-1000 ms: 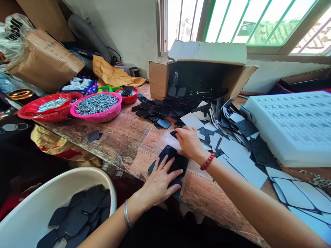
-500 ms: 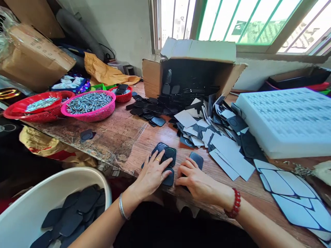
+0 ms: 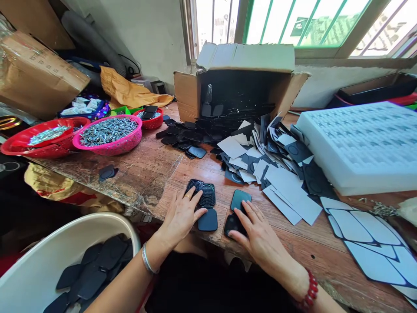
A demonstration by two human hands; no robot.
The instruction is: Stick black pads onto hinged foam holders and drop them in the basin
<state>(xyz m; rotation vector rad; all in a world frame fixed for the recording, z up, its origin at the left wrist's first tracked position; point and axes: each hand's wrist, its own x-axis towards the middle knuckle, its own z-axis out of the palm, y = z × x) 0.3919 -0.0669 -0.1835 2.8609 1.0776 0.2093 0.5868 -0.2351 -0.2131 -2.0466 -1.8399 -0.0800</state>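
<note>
My left hand (image 3: pixel 183 214) lies with fingers spread over black square cases near the table's front edge. Its fingertips touch a case with a round grid-patterned inside (image 3: pixel 208 195), and the thumb rests by a plain black half (image 3: pixel 207 221). To the right, my right hand (image 3: pixel 260 232) is stretched out flat, fingertips on another opened-out pair. That pair has a glossy dark square plate (image 3: pixel 240 201) above and a black square piece (image 3: pixel 232 225) below, partly covered by the thumb and fingers. Neither hand is gripping anything.
Behind stands an open cardboard box (image 3: pixel 187 98) spilling black pieces. Grey and black cards (image 3: pixel 286 191) are heaped to the right, beside a white foam tray (image 3: pixel 374 165). Pink basket of small metal parts (image 3: pixel 130 141) sits left; a white tub (image 3: pixel 130 230) holds black squares below.
My right hand has opened from a curled grip and shifted right, uncovering the black pieces beneath it. My left hand has slid slightly left, with the view shifting a little.
</note>
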